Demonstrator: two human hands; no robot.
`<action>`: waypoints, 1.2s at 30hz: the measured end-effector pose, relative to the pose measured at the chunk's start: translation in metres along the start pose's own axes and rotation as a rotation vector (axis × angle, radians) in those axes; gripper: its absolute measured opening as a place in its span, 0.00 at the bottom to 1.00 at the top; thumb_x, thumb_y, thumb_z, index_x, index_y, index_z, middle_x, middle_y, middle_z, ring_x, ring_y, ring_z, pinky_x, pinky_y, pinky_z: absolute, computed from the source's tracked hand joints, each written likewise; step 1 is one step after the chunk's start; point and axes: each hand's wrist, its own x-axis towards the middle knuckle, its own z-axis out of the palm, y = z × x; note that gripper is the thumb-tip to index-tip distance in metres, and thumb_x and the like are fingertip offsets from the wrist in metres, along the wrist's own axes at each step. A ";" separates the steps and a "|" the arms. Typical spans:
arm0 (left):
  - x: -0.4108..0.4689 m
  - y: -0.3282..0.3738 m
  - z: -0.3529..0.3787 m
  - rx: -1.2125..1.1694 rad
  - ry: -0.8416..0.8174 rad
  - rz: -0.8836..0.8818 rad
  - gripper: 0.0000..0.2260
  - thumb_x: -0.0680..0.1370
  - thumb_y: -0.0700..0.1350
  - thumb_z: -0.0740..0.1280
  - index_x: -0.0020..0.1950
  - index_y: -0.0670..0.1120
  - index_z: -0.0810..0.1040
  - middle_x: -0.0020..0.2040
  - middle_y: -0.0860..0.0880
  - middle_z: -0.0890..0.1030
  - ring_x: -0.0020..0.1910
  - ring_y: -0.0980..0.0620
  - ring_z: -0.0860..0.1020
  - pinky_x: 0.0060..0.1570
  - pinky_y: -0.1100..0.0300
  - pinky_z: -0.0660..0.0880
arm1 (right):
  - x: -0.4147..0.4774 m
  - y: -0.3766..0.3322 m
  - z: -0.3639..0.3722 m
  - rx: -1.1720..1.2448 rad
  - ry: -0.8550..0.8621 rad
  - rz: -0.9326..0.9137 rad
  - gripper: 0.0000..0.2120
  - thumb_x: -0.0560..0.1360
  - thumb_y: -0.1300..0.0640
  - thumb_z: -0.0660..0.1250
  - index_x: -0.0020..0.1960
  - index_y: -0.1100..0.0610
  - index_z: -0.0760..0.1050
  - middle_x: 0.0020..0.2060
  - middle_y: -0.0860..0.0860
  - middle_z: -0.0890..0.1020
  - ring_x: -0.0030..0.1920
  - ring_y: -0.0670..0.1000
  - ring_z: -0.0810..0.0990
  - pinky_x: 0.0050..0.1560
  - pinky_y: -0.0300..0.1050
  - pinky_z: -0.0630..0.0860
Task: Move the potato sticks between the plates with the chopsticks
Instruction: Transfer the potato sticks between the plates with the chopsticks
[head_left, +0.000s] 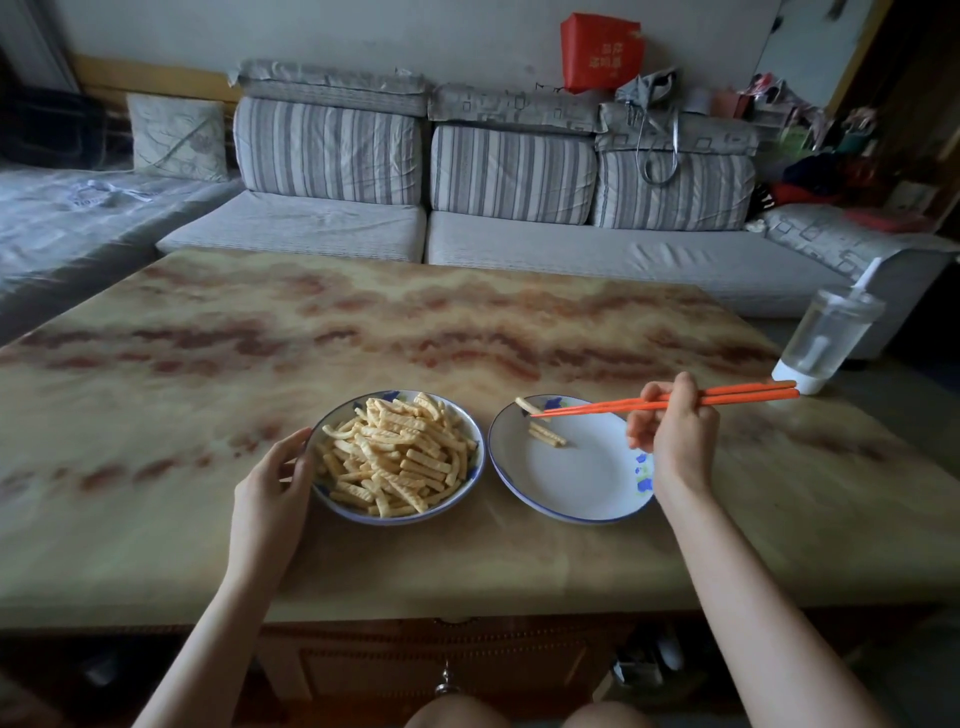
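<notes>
Two white plates with blue rims sit side by side on the marbled table. The left plate (470, 480) is heaped with ridged potato sticks (395, 460). My left hand (278, 483) rests against its left rim. The right plate (587, 483) holds two sticks (548, 435) lying near its far left. My right hand (675, 421) grips a pair of orange chopsticks (727, 399), pointing left over the right plate. Their tips pinch one potato stick (527, 405) above that plate's far-left rim.
A clear lidded cup with a straw (826, 338) stands at the table's right edge. A grey striped sofa (467, 208) runs along behind the table (363, 322). My knees show below the table's near edge.
</notes>
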 end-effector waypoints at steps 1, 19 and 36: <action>0.000 0.000 0.000 -0.002 -0.002 -0.003 0.13 0.79 0.42 0.64 0.63 0.48 0.78 0.48 0.52 0.80 0.46 0.57 0.77 0.40 0.70 0.69 | 0.003 0.002 -0.006 -0.022 0.011 -0.006 0.21 0.81 0.55 0.50 0.32 0.60 0.68 0.15 0.51 0.70 0.15 0.50 0.66 0.19 0.33 0.61; 0.000 0.000 0.000 0.005 -0.001 0.000 0.13 0.79 0.43 0.64 0.63 0.47 0.78 0.48 0.51 0.80 0.46 0.57 0.76 0.39 0.73 0.67 | -0.016 0.000 0.008 0.027 -0.116 -0.005 0.21 0.82 0.54 0.50 0.34 0.60 0.69 0.16 0.51 0.70 0.15 0.48 0.66 0.19 0.31 0.61; -0.001 0.002 0.000 -0.005 0.003 0.001 0.13 0.79 0.44 0.64 0.63 0.47 0.78 0.51 0.50 0.81 0.48 0.57 0.76 0.39 0.74 0.67 | -0.048 0.016 0.042 -0.102 -0.390 -0.059 0.24 0.83 0.50 0.50 0.34 0.61 0.70 0.17 0.55 0.70 0.17 0.52 0.66 0.21 0.37 0.62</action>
